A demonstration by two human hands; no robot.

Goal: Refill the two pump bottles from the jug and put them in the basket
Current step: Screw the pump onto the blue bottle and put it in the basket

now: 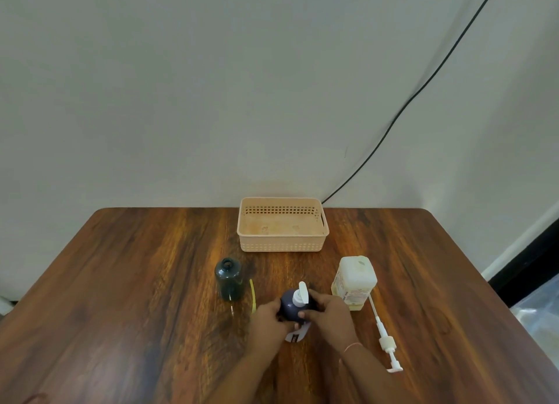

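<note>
A dark purple pump bottle [289, 305] with a white pump head stands near the table's front centre. My left hand [266, 322] grips its left side and my right hand [328, 314] wraps its right side. A dark green bottle [229, 279] stands open-necked to the left, without a pump. A loose white pump [384, 335] with its long tube lies on the table at the right. The pale yellow jug [354, 279] stands behind my right hand. The peach basket [282, 224] sits at the back against the wall, with nothing inside.
A thin yellow strip [253, 296] lies beside the green bottle. The wooden table [136, 282] meets the wall at the back. A black cable [408, 104] runs down the wall behind the basket.
</note>
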